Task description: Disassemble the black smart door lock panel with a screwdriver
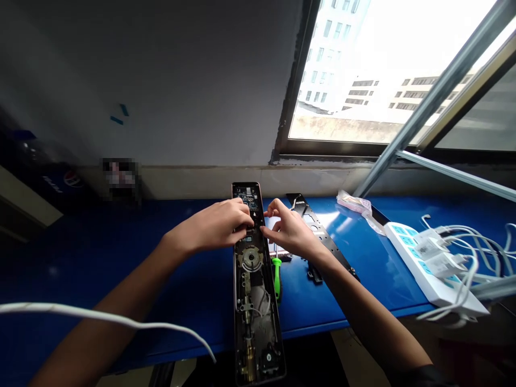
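Observation:
A long, dark smart door lock body (250, 285) lies open on the blue table, showing a circuit board at its far end and a brass gear and latch parts lower down. My left hand (213, 223) curls over the upper part, with its fingers on the circuit board (246, 196). From the right side, the fingertips of my right hand (290, 231) touch the lock's edge near the board. Whether they pinch something small is hidden. A green-handled screwdriver (276, 277) lies just below my right palm, and a black metal mounting plate (322, 234) lies beneath my right wrist.
The blue table (330, 306) runs along a wall under a window. To the right are a pink packet (353, 202) and a white power strip (427, 263) with plugged-in chargers and tangled white cables. A white cable (100, 314) crosses the view at lower left.

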`<state>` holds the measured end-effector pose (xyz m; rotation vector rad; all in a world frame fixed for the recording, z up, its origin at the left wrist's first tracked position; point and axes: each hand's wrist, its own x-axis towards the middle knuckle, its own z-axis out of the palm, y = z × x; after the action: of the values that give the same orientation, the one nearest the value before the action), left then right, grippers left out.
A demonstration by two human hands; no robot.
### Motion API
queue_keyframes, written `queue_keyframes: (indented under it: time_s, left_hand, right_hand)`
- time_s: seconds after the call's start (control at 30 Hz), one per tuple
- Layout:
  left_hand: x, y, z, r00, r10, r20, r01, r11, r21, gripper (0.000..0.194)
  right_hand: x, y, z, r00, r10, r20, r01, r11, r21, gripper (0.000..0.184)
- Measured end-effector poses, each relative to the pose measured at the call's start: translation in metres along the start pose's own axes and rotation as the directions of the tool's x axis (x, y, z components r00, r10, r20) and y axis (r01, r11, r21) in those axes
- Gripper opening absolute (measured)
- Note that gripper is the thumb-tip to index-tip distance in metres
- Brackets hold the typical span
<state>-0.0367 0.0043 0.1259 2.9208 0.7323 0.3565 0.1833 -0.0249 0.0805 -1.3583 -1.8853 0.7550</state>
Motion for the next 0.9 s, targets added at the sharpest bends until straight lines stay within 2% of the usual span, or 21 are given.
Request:
queue_keyframes:
  time_s: [0.23,0.43,0.53,0.67,0.77,0.9]
  left_hand:
    - [-0.004,-0.01,-0.002,0.998,-0.057,-0.025,0.058,0.998,0.004,0.026]
    - [-0.007,-0.016,-0.009,0.984,-0.159,-0.08,0.161,0.987,0.019,0.021]
    - [-0.005,-0.017,-0.008,0.979,-0.188,-0.084,0.191,0.981,0.039,0.02]
    - [-0.004,-0.017,-0.005,0.96,-0.244,-0.141,0.256,0.964,0.072,0.023]
    - [-0.001,-0.013,0.0,0.964,-0.19,-0.186,0.208,0.975,0.083,0.023]
    - [0.011,-0.001,0.015,0.974,-0.033,-0.226,0.055,0.995,0.089,0.022]
  right_hand:
    - [0.022,0.006,0.006,0.989,0.058,0.135,-0.068,0.995,0.076,0.027]
    - [0.021,0.005,0.01,0.987,0.086,0.134,-0.103,0.987,0.123,0.029]
    - [0.02,0.006,0.005,0.984,0.102,0.148,-0.12,0.986,0.119,0.029]
    - [0.021,0.011,-0.014,0.984,0.099,0.145,-0.111,0.991,0.079,0.029]
    - [0.022,0.018,-0.032,0.991,0.08,0.103,-0.081,0.997,0.009,0.023]
    - [0.016,0.031,-0.055,0.992,0.054,0.116,-0.036,0.987,-0.154,0.012]
